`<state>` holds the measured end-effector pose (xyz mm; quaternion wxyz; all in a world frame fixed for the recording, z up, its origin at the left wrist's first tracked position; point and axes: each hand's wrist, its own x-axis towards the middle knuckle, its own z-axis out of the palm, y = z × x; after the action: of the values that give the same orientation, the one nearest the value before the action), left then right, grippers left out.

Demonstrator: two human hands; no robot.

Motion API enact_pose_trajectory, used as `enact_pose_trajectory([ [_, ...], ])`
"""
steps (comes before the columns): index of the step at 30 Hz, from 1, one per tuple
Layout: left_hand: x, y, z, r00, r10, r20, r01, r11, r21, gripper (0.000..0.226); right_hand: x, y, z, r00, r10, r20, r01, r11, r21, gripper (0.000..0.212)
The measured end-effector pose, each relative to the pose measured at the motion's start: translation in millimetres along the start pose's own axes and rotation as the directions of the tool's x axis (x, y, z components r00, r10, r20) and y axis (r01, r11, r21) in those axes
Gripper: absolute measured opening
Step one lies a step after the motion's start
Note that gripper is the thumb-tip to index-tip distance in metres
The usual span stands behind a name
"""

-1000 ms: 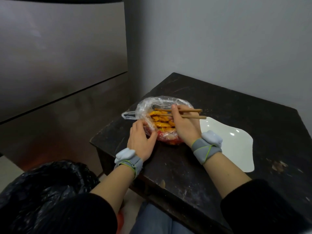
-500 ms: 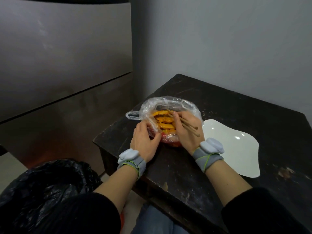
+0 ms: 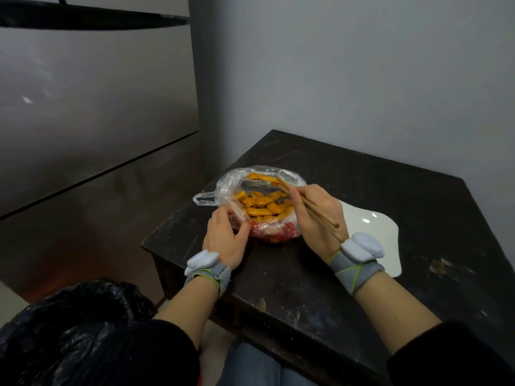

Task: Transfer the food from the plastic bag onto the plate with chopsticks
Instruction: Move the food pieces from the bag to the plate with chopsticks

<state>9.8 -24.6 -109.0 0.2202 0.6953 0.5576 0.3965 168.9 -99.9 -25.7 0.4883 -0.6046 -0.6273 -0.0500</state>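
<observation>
A clear plastic bag (image 3: 227, 183) sits open on the dark table (image 3: 362, 196), holding orange strips of food (image 3: 260, 203) over a red base. My left hand (image 3: 227, 239) pinches the bag's near left rim. My right hand (image 3: 317, 215) grips a pair of wooden chopsticks (image 3: 320, 215); their tips reach into the bag near the far strip of food. A white wavy-edged plate (image 3: 373, 232) lies just right of the bag, partly hidden behind my right hand and wrist.
A black rubbish bag (image 3: 69, 324) bulges at the lower left, beside the table's near left corner. A grey wall stands behind the table and a metal-faced cabinet (image 3: 97, 121) is on the left. Both wrists wear grey bands.
The chopsticks swung from lying across the bag, pointing right, to tips down inside the bag. My left hand stays on the rim. The camera moved in slightly.
</observation>
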Motion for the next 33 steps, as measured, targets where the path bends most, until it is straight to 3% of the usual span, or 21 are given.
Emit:
enact_pose_trajectory([
  [7, -1.5, -1.9, 1.3, 0.999, 0.004, 0.035, -0.006, 0.999, 0.044, 0.029, 1.9, -10.1, -30.1, 0.991, 0.091, -0.097, -0.083, 0.993, 0.086, 0.021],
  [13, -1.9, -0.3, -0.2, 0.998, 0.02, 0.055, -0.024, 0.997, 0.068, 0.03, -6.9, -1.0, -58.7, 0.983, 0.076, -0.168, -0.082, 0.996, -0.029, 0.021],
  [20, -2.1, 0.4, -1.2, 0.996, 0.014, 0.088, -0.023, 0.995, 0.098, 0.036, -27.4, 22.6, -77.2, 0.981, 0.153, -0.121, -0.177, 0.959, -0.221, 0.027],
  [33, -2.3, 3.8, -3.8, 0.993, 0.005, 0.116, -0.016, 0.995, 0.098, 0.034, -34.9, 21.1, -78.4, 0.934, 0.357, 0.0, -0.343, 0.897, -0.278, 0.035],
])
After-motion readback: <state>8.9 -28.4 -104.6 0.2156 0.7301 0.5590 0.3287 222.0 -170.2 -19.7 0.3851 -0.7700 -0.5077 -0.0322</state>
